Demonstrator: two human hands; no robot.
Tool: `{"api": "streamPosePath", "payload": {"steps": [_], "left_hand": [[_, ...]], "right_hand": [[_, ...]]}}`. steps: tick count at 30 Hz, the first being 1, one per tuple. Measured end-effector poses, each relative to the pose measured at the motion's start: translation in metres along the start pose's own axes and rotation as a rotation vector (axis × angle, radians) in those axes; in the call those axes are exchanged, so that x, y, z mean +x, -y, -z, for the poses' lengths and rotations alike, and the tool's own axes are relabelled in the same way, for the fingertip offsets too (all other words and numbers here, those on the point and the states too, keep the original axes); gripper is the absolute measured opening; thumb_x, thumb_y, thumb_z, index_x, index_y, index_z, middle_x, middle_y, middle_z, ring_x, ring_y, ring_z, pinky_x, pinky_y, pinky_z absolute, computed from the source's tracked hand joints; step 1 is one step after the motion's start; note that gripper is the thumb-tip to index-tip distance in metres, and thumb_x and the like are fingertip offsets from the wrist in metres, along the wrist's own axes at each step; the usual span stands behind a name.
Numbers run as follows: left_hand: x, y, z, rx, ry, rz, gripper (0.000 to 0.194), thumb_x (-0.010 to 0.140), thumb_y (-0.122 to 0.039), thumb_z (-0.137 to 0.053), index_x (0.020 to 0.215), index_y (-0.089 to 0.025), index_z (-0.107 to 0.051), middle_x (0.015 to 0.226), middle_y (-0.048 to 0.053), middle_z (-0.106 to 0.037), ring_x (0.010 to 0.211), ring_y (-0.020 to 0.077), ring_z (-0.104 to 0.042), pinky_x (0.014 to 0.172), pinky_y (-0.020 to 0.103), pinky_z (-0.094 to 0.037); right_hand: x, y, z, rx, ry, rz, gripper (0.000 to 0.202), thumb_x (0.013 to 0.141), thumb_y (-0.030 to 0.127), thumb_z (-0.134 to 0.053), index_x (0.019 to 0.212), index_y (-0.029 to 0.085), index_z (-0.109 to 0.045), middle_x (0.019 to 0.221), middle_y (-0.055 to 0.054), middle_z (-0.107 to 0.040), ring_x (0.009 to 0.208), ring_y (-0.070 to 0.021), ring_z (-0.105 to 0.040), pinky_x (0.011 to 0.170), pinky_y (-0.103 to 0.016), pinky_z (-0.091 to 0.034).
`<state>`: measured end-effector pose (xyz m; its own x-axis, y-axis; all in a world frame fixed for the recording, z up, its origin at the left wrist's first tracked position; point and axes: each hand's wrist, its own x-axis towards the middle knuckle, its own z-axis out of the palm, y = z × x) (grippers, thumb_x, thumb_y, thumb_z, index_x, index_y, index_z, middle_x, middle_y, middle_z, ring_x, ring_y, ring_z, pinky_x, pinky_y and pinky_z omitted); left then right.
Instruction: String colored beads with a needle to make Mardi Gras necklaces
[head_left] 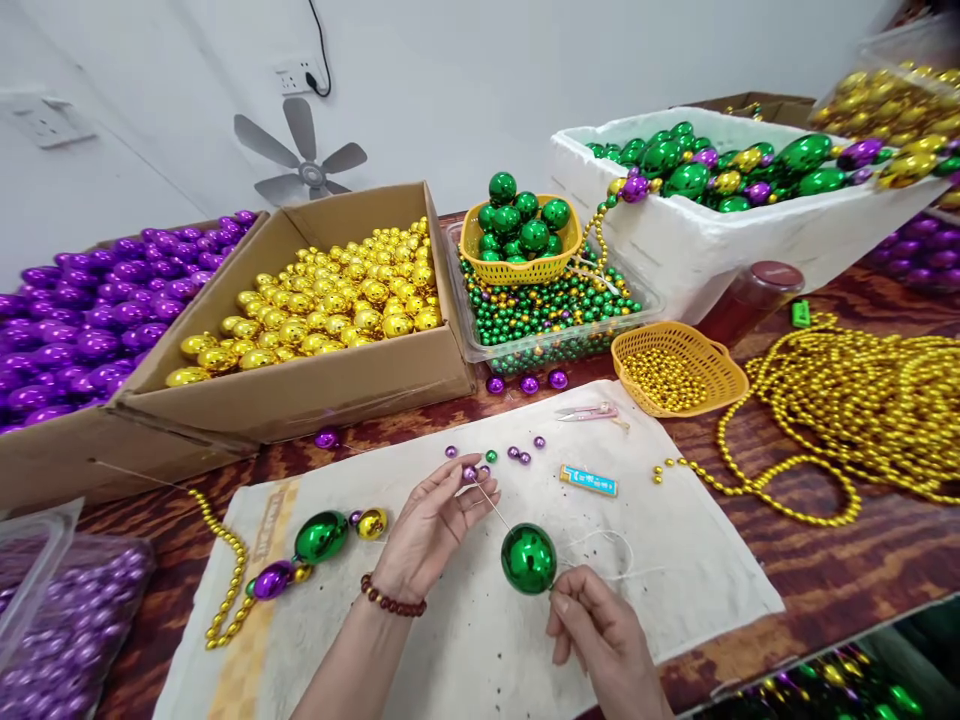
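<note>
My left hand (pixel 439 515), with a brown bead bracelet at the wrist, pinches a small purple bead (pixel 469 474) between thumb and fingertips. A thin straight needle or wire runs from that bead to a large green ball (pixel 529 558). My right hand (pixel 596 625) is closed at the ball's lower right, fingertips pinched where the thread leaves it. White thread (pixel 626 560) loops on the cloth behind. To the left lies a strung piece with a green oval bead (pixel 321 537), a purple oval bead (pixel 273 580), a gold bead (pixel 371 524) and a gold bead chain (pixel 238 560).
On the white cloth (pixel 697 560) are small loose beads, scissors (pixel 589 412) and a blue packet (pixel 589 481). Behind stand cardboard boxes (pixel 300 400) of beads, a clear tray (pixel 555 345), a yellow basket (pixel 679 400) and a foam box (pixel 675 245). Gold chains (pixel 862 410) lie right.
</note>
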<state>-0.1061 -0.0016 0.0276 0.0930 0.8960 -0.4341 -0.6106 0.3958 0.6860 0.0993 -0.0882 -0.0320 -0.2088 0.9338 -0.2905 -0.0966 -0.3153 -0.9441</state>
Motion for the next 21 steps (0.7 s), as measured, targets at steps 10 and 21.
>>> {"api": "streamPosePath", "payload": {"steps": [10,21], "left_hand": [[-0.0012,0.0035,0.0034,-0.006,0.018,-0.026,0.019,0.092,-0.025,-0.056,0.102,-0.014,-0.067,0.093,0.006,-0.066,0.089,0.0203,-0.067,0.093,0.046,-0.051],[0.0043,0.0005,0.0021,0.069,0.001,-0.043,0.014,0.089,-0.028,-0.062,0.091,-0.015,-0.066,0.085,0.003,-0.066,0.075,0.0174,-0.068,0.090,0.047,-0.053]], "right_hand": [[-0.0008,0.0009,-0.0006,-0.044,-0.010,-0.024,0.034,0.093,0.046,-0.052,0.075,0.017,-0.052,0.063,0.002,-0.054,0.048,-0.0093,-0.052,0.050,-0.021,-0.038],[0.0006,0.0012,0.0017,-0.065,-0.026,-0.026,0.035,0.092,0.047,-0.053,0.073,0.018,-0.052,0.061,0.003,-0.053,0.046,-0.0081,-0.050,0.046,-0.020,-0.035]]}}
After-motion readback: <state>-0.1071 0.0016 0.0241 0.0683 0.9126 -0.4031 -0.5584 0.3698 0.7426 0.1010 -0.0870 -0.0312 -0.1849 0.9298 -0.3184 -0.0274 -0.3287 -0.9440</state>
